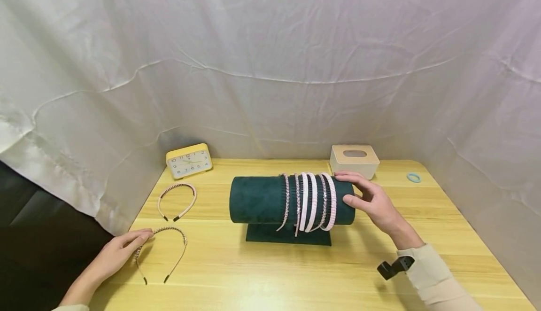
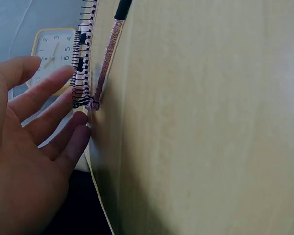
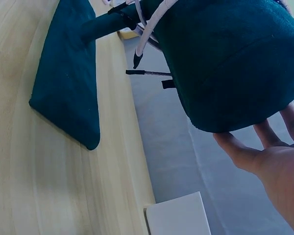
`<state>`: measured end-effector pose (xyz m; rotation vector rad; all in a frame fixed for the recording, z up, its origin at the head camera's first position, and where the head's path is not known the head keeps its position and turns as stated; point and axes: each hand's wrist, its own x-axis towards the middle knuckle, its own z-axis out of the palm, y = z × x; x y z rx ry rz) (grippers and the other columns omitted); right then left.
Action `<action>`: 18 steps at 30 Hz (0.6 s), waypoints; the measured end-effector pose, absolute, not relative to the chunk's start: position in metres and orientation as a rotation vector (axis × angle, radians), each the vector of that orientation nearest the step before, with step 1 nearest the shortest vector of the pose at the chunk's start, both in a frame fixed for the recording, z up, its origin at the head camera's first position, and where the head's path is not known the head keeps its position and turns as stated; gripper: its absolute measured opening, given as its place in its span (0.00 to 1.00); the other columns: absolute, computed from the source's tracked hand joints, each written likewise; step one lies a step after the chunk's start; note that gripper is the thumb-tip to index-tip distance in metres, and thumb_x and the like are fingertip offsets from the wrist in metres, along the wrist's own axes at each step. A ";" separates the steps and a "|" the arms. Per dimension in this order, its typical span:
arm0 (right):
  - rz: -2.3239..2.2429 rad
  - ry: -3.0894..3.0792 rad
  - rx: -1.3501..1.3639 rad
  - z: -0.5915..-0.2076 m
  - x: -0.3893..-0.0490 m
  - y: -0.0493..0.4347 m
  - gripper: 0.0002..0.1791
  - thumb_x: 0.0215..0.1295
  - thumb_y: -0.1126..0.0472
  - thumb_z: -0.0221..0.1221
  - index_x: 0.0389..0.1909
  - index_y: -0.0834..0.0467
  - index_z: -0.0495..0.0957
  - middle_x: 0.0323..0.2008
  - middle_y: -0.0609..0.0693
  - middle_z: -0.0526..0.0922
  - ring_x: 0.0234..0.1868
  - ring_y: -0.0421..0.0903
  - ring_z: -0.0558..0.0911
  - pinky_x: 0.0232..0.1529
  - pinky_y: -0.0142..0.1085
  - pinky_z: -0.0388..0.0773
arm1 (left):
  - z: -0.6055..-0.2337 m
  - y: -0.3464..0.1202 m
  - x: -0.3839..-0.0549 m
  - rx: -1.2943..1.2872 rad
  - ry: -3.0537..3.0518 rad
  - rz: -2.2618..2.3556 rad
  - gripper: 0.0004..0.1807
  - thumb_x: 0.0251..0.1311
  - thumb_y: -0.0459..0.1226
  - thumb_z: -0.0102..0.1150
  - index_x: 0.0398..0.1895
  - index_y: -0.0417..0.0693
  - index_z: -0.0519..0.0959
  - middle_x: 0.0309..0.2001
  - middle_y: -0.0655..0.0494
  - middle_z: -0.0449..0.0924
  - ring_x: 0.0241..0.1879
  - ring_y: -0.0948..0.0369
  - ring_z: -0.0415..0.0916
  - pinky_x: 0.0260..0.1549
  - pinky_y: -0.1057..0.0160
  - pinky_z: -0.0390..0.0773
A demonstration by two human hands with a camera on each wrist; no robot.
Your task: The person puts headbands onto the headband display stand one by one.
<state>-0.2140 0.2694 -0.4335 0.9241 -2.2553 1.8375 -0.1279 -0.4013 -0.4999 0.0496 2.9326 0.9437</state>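
My left hand (image 1: 113,257) is at the left side of a thin beaded headband (image 1: 171,229) lying on the table. In the left wrist view its fingers are spread and relaxed, close to the headband's toothed inner edge (image 2: 82,63); whether they touch it I cannot tell. A dark green velvet headband stand (image 1: 257,200) carries several pink and white headbands (image 1: 313,200) side by side on its right half. My right hand (image 1: 376,207) rests on the roll's right end, fingers over the top and thumb at the front.
A pink headband (image 1: 195,196) lies behind the beaded one. At the back left stands a yellow alarm clock (image 1: 189,163). The back right holds a tissue box (image 1: 354,161), with a blue ring (image 1: 413,177) farther right. Pale curtains (image 1: 270,66) surround the wooden table (image 1: 220,273).
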 end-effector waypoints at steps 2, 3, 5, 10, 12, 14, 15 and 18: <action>1.839 -2.253 0.926 -0.433 -0.214 0.270 0.27 0.74 0.77 0.59 0.72 0.67 0.75 0.77 0.62 0.70 0.76 0.39 0.72 0.68 0.28 0.76 | -0.501 -0.402 -0.127 0.072 2.938 0.955 0.23 0.85 0.53 0.52 0.66 0.51 0.87 0.70 0.45 0.83 0.61 0.86 0.68 0.53 0.77 0.71; 1.837 -2.254 0.926 -0.433 -0.214 0.270 0.27 0.74 0.77 0.60 0.72 0.67 0.75 0.77 0.62 0.70 0.76 0.39 0.72 0.68 0.27 0.76 | -0.501 -0.401 -0.127 0.081 2.944 0.952 0.24 0.85 0.53 0.52 0.66 0.51 0.87 0.69 0.45 0.83 0.61 0.86 0.68 0.52 0.78 0.71; 1.834 -2.256 0.925 -0.433 -0.214 0.270 0.27 0.74 0.77 0.60 0.72 0.67 0.75 0.77 0.63 0.70 0.76 0.39 0.72 0.68 0.27 0.76 | -0.502 -0.401 -0.127 0.095 2.961 0.939 0.23 0.85 0.53 0.53 0.65 0.50 0.87 0.69 0.46 0.84 0.63 0.82 0.70 0.52 0.79 0.70; 1.832 -2.256 0.925 -0.433 -0.214 0.270 0.26 0.74 0.77 0.59 0.72 0.66 0.75 0.77 0.66 0.69 0.76 0.39 0.72 0.69 0.28 0.75 | -0.503 -0.399 -0.127 0.098 2.986 0.905 0.24 0.84 0.52 0.53 0.66 0.49 0.87 0.69 0.47 0.84 0.68 0.65 0.75 0.53 0.77 0.72; 1.836 -2.252 0.927 -0.433 -0.214 0.270 0.26 0.74 0.77 0.59 0.72 0.67 0.75 0.77 0.66 0.69 0.76 0.39 0.72 0.69 0.27 0.75 | -0.503 -0.400 -0.127 0.097 2.988 0.904 0.24 0.85 0.52 0.53 0.66 0.49 0.87 0.69 0.46 0.84 0.67 0.66 0.75 0.53 0.77 0.72; 1.841 -2.250 0.926 -0.433 -0.214 0.270 0.26 0.74 0.77 0.59 0.72 0.67 0.75 0.77 0.66 0.69 0.76 0.40 0.72 0.69 0.27 0.75 | -0.502 -0.400 -0.128 0.093 2.983 0.909 0.24 0.85 0.53 0.52 0.66 0.50 0.87 0.68 0.46 0.84 0.65 0.71 0.75 0.53 0.77 0.72; 1.842 -2.249 0.926 -0.433 -0.214 0.270 0.26 0.74 0.77 0.59 0.72 0.67 0.75 0.77 0.65 0.69 0.76 0.40 0.72 0.69 0.27 0.75 | -0.502 -0.400 -0.128 0.096 2.980 0.912 0.24 0.85 0.53 0.52 0.66 0.50 0.87 0.68 0.46 0.84 0.65 0.73 0.74 0.53 0.78 0.72; 1.846 -2.251 0.923 -0.433 -0.214 0.269 0.27 0.74 0.77 0.60 0.72 0.67 0.75 0.77 0.66 0.69 0.76 0.39 0.72 0.68 0.27 0.76 | -0.499 -0.400 -0.127 0.109 2.981 0.918 0.24 0.86 0.52 0.50 0.66 0.50 0.87 0.68 0.46 0.84 0.61 0.81 0.72 0.53 0.79 0.72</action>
